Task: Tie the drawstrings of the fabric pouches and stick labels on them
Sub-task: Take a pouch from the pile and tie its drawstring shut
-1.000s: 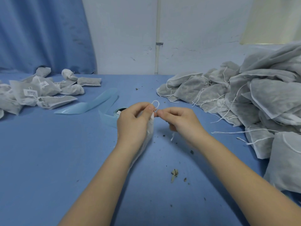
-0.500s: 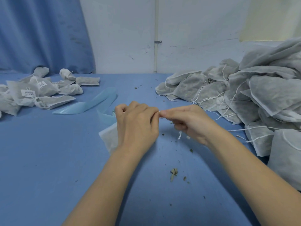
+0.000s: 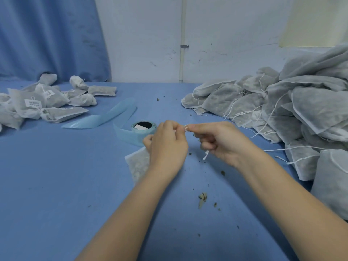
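Since half a second before, little had shifted: left hand [image 3: 167,146] gripped the pouch [image 3: 138,164] above the table [image 3: 56,185], while right hand [image 3: 216,140] pinched its drawstring [image 3: 206,155].

The grey-white pouches of thin non-woven fabric [image 3: 282,102] look matt and faintly fuzzy, sheer enough for dark filling to show through. Their thin white cotton-like drawstrings [image 3: 206,155] appear twisted and frayed at the tip. The pale blue label backing strip [image 3: 105,119] is smooth, glossy paper. White paper labels [image 3: 33,103] look matt. The blue cloth-covered counter [image 3: 56,185] is matt, finely textured.
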`<action>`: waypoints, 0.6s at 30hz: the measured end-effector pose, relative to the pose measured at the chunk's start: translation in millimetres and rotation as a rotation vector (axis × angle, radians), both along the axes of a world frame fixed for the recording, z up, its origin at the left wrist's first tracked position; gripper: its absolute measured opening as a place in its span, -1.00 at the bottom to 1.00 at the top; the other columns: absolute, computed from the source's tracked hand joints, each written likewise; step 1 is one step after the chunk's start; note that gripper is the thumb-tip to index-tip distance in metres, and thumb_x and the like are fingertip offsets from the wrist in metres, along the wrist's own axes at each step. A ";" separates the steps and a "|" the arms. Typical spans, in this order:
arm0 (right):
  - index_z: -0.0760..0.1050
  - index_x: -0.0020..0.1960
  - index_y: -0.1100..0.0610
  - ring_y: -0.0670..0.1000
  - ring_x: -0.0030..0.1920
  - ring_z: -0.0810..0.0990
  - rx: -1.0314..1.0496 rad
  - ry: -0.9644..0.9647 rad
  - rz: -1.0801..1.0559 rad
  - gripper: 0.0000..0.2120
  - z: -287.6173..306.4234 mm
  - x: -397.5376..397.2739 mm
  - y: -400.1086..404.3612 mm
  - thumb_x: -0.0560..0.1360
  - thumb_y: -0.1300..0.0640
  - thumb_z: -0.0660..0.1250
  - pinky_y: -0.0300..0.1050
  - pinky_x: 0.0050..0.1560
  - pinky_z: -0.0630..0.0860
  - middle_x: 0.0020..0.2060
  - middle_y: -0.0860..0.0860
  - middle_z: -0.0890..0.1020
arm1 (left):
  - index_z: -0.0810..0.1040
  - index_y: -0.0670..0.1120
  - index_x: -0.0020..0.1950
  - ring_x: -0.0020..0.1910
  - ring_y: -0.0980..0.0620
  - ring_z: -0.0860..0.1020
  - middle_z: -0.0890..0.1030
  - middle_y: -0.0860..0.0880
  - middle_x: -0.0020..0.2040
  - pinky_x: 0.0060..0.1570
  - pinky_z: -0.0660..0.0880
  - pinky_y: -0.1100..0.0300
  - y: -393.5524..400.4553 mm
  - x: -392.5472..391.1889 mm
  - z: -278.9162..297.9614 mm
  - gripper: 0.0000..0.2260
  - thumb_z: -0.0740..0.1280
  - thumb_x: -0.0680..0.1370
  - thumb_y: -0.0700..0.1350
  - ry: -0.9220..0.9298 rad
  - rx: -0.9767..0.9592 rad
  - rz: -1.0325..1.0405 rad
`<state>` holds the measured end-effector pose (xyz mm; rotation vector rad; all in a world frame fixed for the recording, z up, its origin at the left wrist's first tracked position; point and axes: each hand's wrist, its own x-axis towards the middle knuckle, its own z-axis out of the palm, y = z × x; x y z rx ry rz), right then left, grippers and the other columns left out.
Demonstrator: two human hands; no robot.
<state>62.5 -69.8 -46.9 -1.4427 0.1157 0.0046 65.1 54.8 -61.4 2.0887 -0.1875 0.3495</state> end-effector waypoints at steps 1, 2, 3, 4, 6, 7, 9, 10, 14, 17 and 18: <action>0.63 -0.22 0.27 -0.14 -0.56 0.19 0.082 0.038 0.055 -0.96 0.4 -0.4 0.6 0.39 0.29 0.41 -0.34 -0.60 0.11 -0.52 -0.05 0.35 | 0.40 -0.01 -0.16 0.05 -0.16 0.50 0.50 -0.09 -0.16 0.24 0.27 -0.02 0.1 1.1 0.2 -0.84 0.16 0.62 -0.14 0.059 -0.093 -0.046; 0.62 -0.22 0.26 -0.15 -0.56 0.16 0.175 0.072 0.115 -0.95 0.5 -1.0 1.5 0.37 0.28 0.38 -0.36 -0.62 0.10 -0.52 -0.06 0.33 | 0.44 -0.03 -0.14 0.06 -0.22 0.52 0.54 -0.19 -0.11 0.25 0.33 -0.15 0.1 1.4 0.5 -0.85 0.17 0.61 -0.16 0.092 -0.177 -0.081; 0.62 -0.25 0.24 -0.16 -0.57 0.15 0.264 0.099 0.169 -0.93 0.5 -1.2 2.8 0.34 0.26 0.36 -0.38 -0.62 0.10 -0.51 -0.06 0.31 | 0.47 -0.05 -0.09 0.07 -0.24 0.52 0.57 -0.22 -0.04 0.25 0.35 -0.17 0.1 -0.1 0.7 -0.88 0.18 0.61 -0.18 0.088 -0.234 -0.103; 0.63 -0.30 0.23 -0.17 -0.57 0.14 0.337 0.119 0.206 -0.90 0.3 -1.5 3.8 0.31 0.25 0.35 -0.39 -0.62 0.10 -0.51 -0.05 0.31 | 0.48 -0.08 -0.03 0.11 -0.21 0.52 0.59 -0.19 0.01 0.25 0.37 -0.09 0.3 -2.6 0.3 -0.91 0.20 0.60 -0.21 0.039 -0.261 -0.113; 0.63 -0.37 0.21 -0.18 -0.57 0.15 0.406 0.137 0.224 -0.88 1.0 -1.7 5.6 0.28 0.23 0.35 -0.40 -0.62 0.11 -0.51 -0.05 0.33 | 0.50 -0.11 0.07 0.12 -0.05 0.52 0.59 -0.02 0.07 0.17 0.36 0.20 0.4 -8.2 -2.0 -0.86 0.23 0.56 -0.28 -0.196 -0.192 -0.078; 0.63 -0.38 0.21 -0.18 -0.56 0.15 0.412 0.136 0.218 -0.88 1.7 -1.6 5.8 0.28 0.23 0.35 -0.40 -0.61 0.12 -0.51 -0.04 0.33 | 0.53 -0.14 0.09 0.10 -0.03 0.53 0.58 0.02 0.07 0.11 0.34 0.27 0.6 -10.2 -2.6 -0.82 0.24 0.54 -0.30 -0.314 -0.127 -0.039; 0.62 -0.34 0.22 -0.18 -0.55 0.15 0.416 0.131 0.207 -0.90 3.7 -1.8 4.4 0.28 0.22 0.35 -0.40 -0.61 0.12 -0.49 -0.04 0.33 | 0.60 -0.17 0.06 0.06 -0.04 0.55 0.62 0.00 0.04 0.08 0.31 0.32 0.7 -12.3 -2.4 -0.78 0.26 0.47 -0.27 -0.457 -0.047 0.017; 0.60 -0.31 0.22 -0.18 -0.55 0.14 0.416 0.131 0.205 -0.92 4.5 -2.5 3.3 0.29 0.22 0.35 -0.40 -0.60 0.12 -0.47 -0.03 0.33 | 0.64 -0.17 0.01 0.05 -0.06 0.56 0.64 -0.03 0.02 0.09 0.32 0.32 1.4 -11.6 -2.7 -0.80 0.28 0.45 -0.24 -0.516 -0.022 0.034; 0.58 -0.40 0.18 -0.16 -0.53 0.15 0.381 0.118 0.179 -0.86 4.7 -3.8 1.0 0.33 0.22 0.35 -0.37 -0.59 0.12 -0.49 -0.03 0.35 | 0.70 -0.18 -0.17 -0.09 -0.18 0.56 0.66 -0.08 -0.09 -0.06 0.47 0.13 8.4 -2.3 -5.6 -0.95 0.44 0.45 -0.23 -0.803 0.114 0.130; 0.61 -0.36 0.20 -0.13 -0.51 0.20 0.191 0.010 0.108 -0.79 5.3 -5.0 0.5 0.45 0.25 0.36 -0.34 -0.55 0.13 -0.47 -0.02 0.39 | 0.68 -0.19 -0.26 -0.12 -0.16 0.46 0.64 -0.09 -0.16 -0.30 0.47 0.03 13.8 2.8 -4.5 -0.92 0.44 0.44 -0.25 -0.929 0.203 0.189; 0.63 -0.30 0.22 -0.11 -0.49 0.23 0.078 -0.050 0.077 -0.83 5.6 -6.1 0.0 0.46 0.25 0.38 -0.33 -0.53 0.17 -0.47 -0.03 0.41 | 0.67 -0.20 -0.28 -0.11 -0.12 0.41 0.64 -0.09 -0.18 -0.32 0.45 0.03 14.4 3.7 -3.6 -0.90 0.43 0.44 -0.26 -0.956 0.230 0.196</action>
